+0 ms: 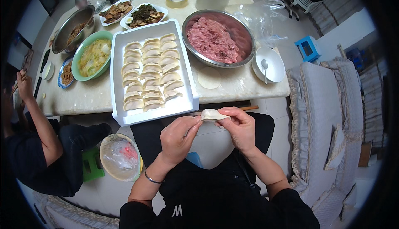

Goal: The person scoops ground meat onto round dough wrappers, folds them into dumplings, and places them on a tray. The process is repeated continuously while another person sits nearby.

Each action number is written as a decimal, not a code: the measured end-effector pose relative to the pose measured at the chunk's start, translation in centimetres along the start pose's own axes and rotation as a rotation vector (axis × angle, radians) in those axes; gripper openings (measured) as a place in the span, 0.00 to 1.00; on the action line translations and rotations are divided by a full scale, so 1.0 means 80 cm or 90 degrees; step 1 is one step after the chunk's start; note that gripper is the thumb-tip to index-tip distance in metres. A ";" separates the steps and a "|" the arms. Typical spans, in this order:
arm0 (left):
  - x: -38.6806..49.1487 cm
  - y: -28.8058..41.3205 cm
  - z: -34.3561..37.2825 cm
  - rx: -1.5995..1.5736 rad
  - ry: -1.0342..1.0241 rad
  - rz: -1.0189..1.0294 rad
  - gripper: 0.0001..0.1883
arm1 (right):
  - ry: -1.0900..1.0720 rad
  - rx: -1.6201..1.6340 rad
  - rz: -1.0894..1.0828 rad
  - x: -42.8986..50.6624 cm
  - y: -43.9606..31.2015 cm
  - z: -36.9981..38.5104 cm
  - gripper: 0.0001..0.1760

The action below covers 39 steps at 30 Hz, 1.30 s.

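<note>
Between my two hands, a folded dumpling (211, 115) is held over my lap, just off the table's front edge. The fingertips of my left hand (180, 137) pinch its left end. Its right end is pinched between the thumb and fingers of my right hand (240, 126). A white plastic tray (146, 116) in front of me holds several finished dumplings (151, 68) in three columns. Right of the tray stands a steel bowl (215, 62) of raw minced meat (213, 39). A round dumpling wrapper (209, 78) lies flat on the table near it.
A white bowl with a spoon (265, 68) stands at the table's right corner. Left of the tray are a green bowl of soup (92, 54) and dishes of cooked food (146, 15). Another person (34, 141) sits at left, holding chopsticks. A lined waste basket (121, 157) is on the floor.
</note>
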State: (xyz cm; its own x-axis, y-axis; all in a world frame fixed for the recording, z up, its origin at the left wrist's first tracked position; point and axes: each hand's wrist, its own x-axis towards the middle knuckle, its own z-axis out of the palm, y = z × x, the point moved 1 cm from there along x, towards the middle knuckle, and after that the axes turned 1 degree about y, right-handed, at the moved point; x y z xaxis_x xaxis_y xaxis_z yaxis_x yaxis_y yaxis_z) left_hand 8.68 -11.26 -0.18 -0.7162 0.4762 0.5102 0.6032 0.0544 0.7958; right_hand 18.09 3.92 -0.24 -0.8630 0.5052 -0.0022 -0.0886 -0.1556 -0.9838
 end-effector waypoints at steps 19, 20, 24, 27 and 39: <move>0.056 -0.107 -0.013 0.278 -0.291 -0.100 0.12 | 0.029 -0.618 -0.219 0.101 0.063 -0.050 0.07; 0.057 -0.106 -0.007 0.284 -0.295 -0.104 0.12 | 0.006 -0.666 -0.265 0.111 0.074 -0.054 0.06; 0.057 -0.098 -0.006 0.349 -0.264 -0.047 0.11 | -0.074 -0.775 -0.377 0.137 0.095 -0.040 0.04; 0.059 -0.080 -0.017 0.324 -0.172 -0.005 0.11 | -0.127 -0.873 -0.423 0.147 0.108 -0.041 0.05; 0.001 -0.042 0.056 -0.485 -0.347 -0.482 0.10 | -0.258 -0.940 -0.399 0.145 0.100 -0.048 0.07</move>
State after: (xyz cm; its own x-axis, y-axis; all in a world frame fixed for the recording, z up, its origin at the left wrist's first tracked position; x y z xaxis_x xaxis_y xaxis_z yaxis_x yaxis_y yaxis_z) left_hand 8.13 -7.48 -4.28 -0.4456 0.8657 -0.2280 -0.3991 0.0359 0.9162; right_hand 9.26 11.80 -8.82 -0.9640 -0.1023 0.2455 -0.1361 0.9828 -0.1248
